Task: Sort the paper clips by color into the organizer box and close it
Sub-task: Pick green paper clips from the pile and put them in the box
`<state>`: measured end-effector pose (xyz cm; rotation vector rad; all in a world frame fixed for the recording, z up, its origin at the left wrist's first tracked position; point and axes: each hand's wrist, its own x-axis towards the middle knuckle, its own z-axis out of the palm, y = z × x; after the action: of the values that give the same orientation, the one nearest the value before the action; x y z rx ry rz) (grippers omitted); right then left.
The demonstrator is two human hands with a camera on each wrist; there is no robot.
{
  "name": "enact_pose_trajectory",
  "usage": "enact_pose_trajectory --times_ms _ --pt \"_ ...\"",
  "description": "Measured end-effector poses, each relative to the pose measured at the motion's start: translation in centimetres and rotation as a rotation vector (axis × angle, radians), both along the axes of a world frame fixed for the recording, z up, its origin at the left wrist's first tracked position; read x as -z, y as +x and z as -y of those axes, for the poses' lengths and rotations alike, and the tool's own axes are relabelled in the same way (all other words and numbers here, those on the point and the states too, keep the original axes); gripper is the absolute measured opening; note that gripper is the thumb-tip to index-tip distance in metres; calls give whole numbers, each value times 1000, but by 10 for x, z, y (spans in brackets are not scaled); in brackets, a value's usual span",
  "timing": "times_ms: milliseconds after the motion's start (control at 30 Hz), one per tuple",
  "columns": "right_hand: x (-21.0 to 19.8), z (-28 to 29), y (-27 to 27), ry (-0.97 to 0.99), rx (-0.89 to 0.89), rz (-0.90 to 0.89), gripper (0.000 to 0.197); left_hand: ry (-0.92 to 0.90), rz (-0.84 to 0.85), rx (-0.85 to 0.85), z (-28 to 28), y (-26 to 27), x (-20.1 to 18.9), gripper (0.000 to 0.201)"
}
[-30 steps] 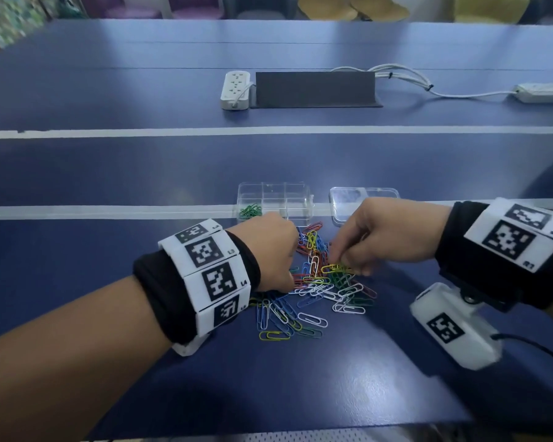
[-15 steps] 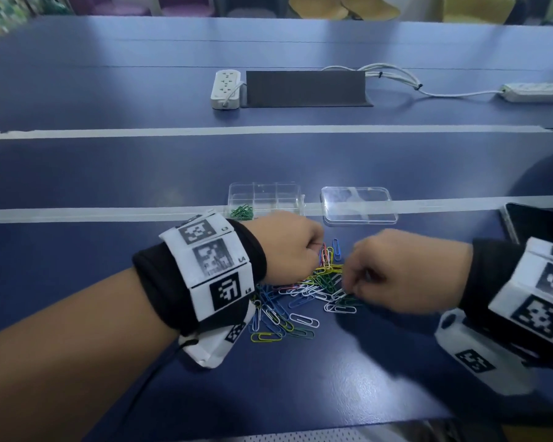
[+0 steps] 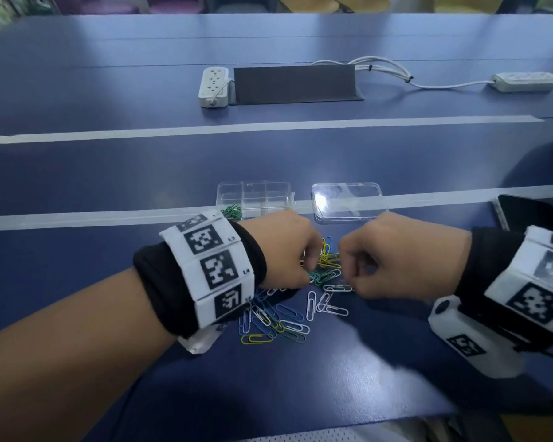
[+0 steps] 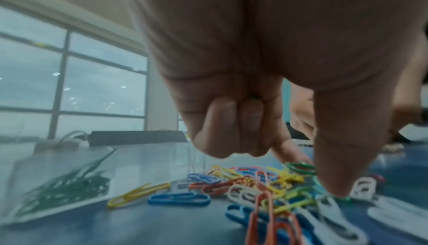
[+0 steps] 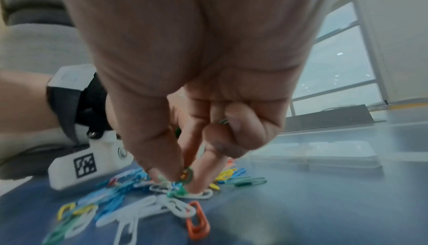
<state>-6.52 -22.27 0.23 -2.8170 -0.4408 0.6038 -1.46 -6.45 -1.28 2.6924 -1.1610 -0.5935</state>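
Note:
A pile of coloured paper clips (image 3: 300,301) lies on the blue table, with both hands over its far part. My left hand (image 3: 308,275) has its outer fingers curled, and its index finger and thumb pinch a green clip (image 4: 301,168) in the pile. My right hand (image 3: 348,282) pinches another green clip (image 5: 187,173) between thumb and index finger, with more green showing inside its curled fingers (image 5: 231,120). The clear organizer box (image 3: 278,193) stands open behind the left hand, with green clips (image 3: 232,211) in its near-left compartment. Its clear lid (image 3: 348,202) lies flat to its right.
A dark phone (image 3: 530,215) lies at the right edge. Two white power strips (image 3: 214,86) (image 3: 524,82), their cables and a black panel (image 3: 296,83) sit far back. Strips of pale tape (image 3: 77,220) cross the table.
Both hands have drawn closer together over the pile. The right hand pulled in toward me and curled, and the left hand shifted right onto the clips.

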Motion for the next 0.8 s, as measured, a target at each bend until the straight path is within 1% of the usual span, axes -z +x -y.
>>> enact_pose_trajectory --times_ms 33,100,167,233,400,467,567,700,800 --pt "-3 0 1 27 19 -19 7 -23 -27 -31 -3 0 -2 5" --pt "-9 -1 6 73 43 -60 18 -61 -75 -91 -10 4 -8 2" --pt "-13 -4 15 82 65 -75 28 -82 -101 -142 -21 10 -13 3" --pt "-15 -11 28 99 98 -62 27 -87 -83 -207 -33 20 -18 7" --pt "-18 -45 61 373 242 -31 20 -63 1 -439 -60 42 -20 16" --pt "-18 -62 71 409 255 -26 18 -39 22 -491 -64 47 -18 21" --pt "-18 -82 85 342 240 3 20 -13 51 -516 -63 52 -18 27" --pt "-18 -99 102 163 215 91 25 24 111 -534 -60 55 -19 31" --pt "-17 -108 110 130 222 73 31 41 109 -538 -59 58 -21 34"
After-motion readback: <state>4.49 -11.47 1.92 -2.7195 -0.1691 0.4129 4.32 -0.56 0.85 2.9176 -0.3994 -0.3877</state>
